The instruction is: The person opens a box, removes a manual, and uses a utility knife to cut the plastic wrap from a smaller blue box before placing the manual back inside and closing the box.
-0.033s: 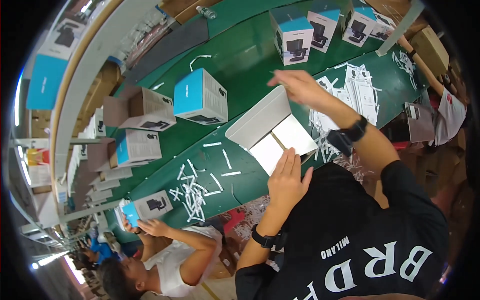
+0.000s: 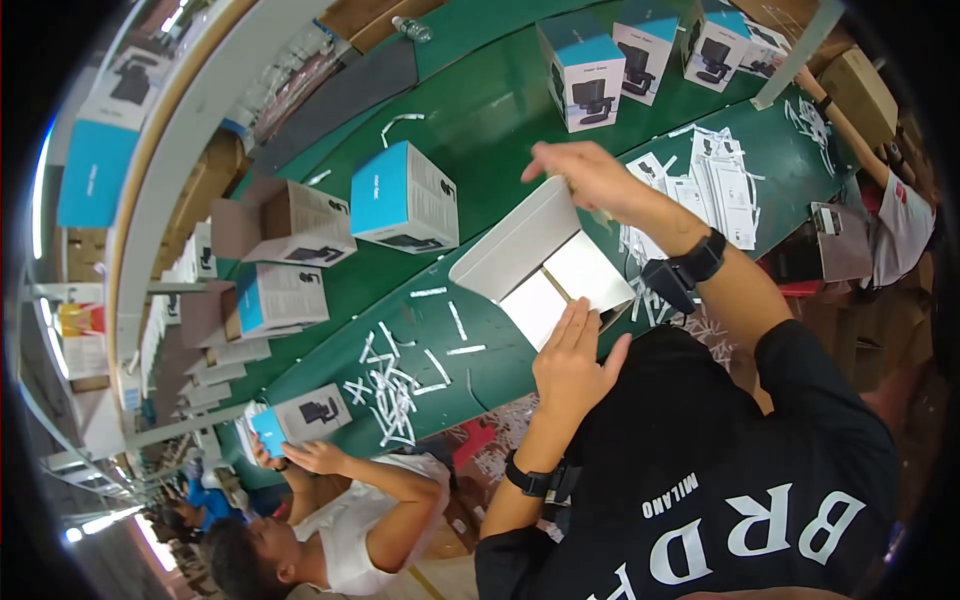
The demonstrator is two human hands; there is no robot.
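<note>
A white carton [image 2: 520,235] stands tilted in view in front of me, its big lid flap raised and two smaller flaps folded inward with a narrow brown gap between them. My left hand [image 2: 572,355] lies flat on the near edge of these inner flaps, fingers stretched out and thumb apart. At the upper right corner of the raised lid is my right hand [image 2: 592,182], its fingers extended past the corner and holding nothing that I can see. Part of its thumb side is hidden.
Blue-and-white printed boxes stand at left [image 2: 405,200] and far right [image 2: 583,85]. An open box [image 2: 290,225] is farther left. Paper strips [image 2: 390,390] and a pile of printed leaflets [image 2: 722,190] lie on the green table [image 2: 480,120]. A co-worker's hands [image 2: 315,457] hold another box.
My right hand has shifted slightly left at the lid's corner. My left hand stays flat on the inner flaps.
</note>
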